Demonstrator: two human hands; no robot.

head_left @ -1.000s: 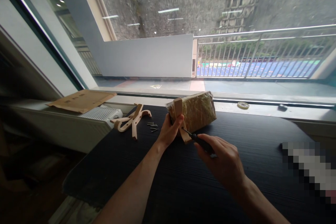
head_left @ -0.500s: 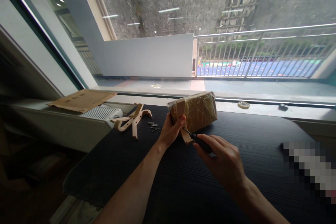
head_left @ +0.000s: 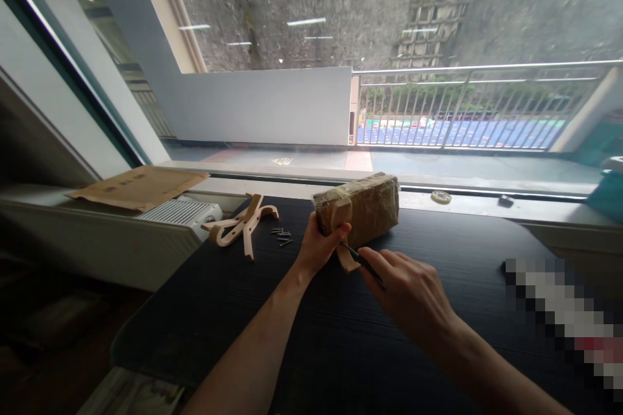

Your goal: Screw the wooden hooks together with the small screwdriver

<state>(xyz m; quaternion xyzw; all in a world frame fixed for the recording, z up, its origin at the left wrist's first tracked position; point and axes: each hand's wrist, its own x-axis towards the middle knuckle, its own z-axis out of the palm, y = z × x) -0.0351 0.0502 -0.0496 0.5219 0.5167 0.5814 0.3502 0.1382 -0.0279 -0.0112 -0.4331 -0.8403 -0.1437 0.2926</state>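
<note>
On the black table [head_left: 302, 331], my left hand [head_left: 318, 248] is closed around a curved wooden piece [head_left: 341, 215], pressing it against the end of a plastic-wrapped brown block [head_left: 370, 206]. My right hand [head_left: 413, 295] grips a black-handled screwdriver [head_left: 361, 260], its tip at the lower part of the wooden piece. To the left lie two more curved wooden pieces [head_left: 241, 225] and several small dark screws [head_left: 282, 235].
A white radiator [head_left: 178, 213] with a flat cardboard sheet [head_left: 139, 187] on top stands at the left. On the window sill rest a tape roll [head_left: 440, 196] and a small dark object [head_left: 506, 201]. A blurred patch [head_left: 559, 311] lies at the right of the table.
The view has shifted slightly left and down. My left hand slid higher on the wooden piece, and my right hand with the screwdriver moved closer to it.
</note>
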